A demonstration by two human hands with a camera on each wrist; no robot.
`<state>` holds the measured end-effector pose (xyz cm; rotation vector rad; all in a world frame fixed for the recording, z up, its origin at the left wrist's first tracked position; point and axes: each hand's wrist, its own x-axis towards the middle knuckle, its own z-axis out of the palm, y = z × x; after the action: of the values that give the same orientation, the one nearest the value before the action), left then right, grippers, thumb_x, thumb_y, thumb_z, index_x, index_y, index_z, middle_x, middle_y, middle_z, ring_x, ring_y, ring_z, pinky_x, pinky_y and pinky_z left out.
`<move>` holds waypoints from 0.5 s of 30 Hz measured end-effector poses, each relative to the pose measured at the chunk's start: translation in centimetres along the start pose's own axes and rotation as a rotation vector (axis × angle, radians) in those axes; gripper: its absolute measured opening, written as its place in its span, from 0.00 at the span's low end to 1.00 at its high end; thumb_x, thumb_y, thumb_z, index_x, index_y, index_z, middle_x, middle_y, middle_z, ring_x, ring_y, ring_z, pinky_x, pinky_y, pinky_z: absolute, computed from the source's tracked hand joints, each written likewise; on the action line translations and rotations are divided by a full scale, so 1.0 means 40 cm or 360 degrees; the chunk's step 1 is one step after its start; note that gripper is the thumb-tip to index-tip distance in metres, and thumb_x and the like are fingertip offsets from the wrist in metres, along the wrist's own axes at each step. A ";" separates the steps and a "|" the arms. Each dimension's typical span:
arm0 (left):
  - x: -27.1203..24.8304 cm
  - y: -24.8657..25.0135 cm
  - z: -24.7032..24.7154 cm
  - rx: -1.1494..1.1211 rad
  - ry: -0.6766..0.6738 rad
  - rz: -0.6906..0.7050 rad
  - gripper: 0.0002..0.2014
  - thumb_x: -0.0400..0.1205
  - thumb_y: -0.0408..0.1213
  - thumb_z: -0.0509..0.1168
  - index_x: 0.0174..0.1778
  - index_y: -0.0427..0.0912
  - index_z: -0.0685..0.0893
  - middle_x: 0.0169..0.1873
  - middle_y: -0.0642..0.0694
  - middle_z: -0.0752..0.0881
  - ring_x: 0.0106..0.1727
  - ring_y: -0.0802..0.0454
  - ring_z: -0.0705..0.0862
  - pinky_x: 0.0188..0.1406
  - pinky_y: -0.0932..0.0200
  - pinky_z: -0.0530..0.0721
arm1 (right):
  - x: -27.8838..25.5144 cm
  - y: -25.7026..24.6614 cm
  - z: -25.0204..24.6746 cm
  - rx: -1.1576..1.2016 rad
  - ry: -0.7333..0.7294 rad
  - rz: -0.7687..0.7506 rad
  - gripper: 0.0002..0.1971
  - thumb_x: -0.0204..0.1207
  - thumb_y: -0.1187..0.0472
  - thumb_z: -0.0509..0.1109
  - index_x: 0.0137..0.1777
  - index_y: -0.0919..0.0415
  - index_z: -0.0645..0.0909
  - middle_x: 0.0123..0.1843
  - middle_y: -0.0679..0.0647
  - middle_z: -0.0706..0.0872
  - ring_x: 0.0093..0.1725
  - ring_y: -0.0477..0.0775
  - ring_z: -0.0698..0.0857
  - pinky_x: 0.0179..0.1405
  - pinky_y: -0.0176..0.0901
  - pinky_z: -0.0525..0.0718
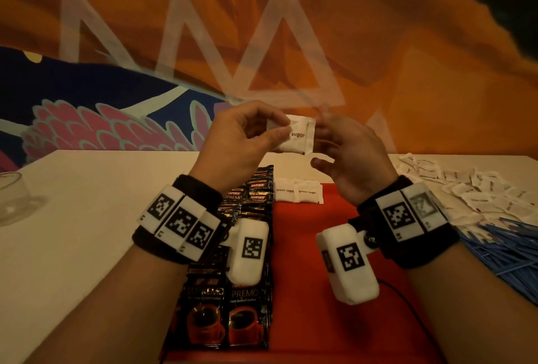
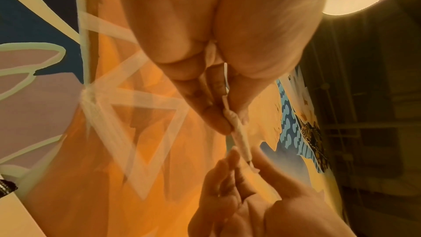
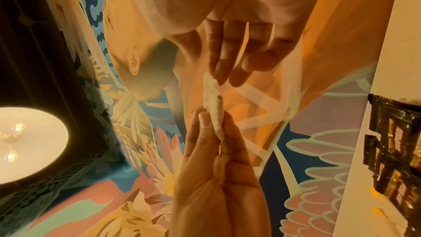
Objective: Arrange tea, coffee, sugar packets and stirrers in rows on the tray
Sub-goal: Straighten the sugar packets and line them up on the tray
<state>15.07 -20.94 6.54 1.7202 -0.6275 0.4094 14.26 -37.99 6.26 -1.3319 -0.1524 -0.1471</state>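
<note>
I hold a white sugar packet (image 1: 298,136) up above the red tray (image 1: 305,247). My left hand (image 1: 279,131) pinches its left half between thumb and fingers. My right hand (image 1: 318,142) has nearly straight fingers whose tips touch the packet's right edge, and its thumb hangs just below. The right wrist view shows the packet (image 3: 214,111) edge-on, and so does the left wrist view, packet (image 2: 238,129). Black coffee sachets (image 1: 250,206) lie in a column along the tray's left side. Two brown sugar packets (image 1: 297,192) lie side by side at the tray's far edge.
A loose pile of white sugar packets (image 1: 465,189) covers the white table to the right of the tray. A heap of blue stirrers (image 1: 509,250) lies nearer me on the right. A clear glass (image 1: 11,197) stands at the far left. A painted wall rises behind the table.
</note>
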 end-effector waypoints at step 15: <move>0.009 -0.010 -0.039 0.0381 0.0085 -0.0094 0.12 0.82 0.31 0.71 0.60 0.48 0.88 0.46 0.59 0.89 0.33 0.63 0.88 0.39 0.67 0.87 | 0.034 0.063 -0.032 -0.0382 -0.0170 0.0062 0.05 0.73 0.72 0.75 0.45 0.67 0.82 0.32 0.54 0.89 0.28 0.48 0.86 0.26 0.37 0.81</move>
<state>15.68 -19.43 6.78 1.9434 -0.5036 0.5031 16.12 -38.69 3.84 -1.5822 -0.2037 -0.0626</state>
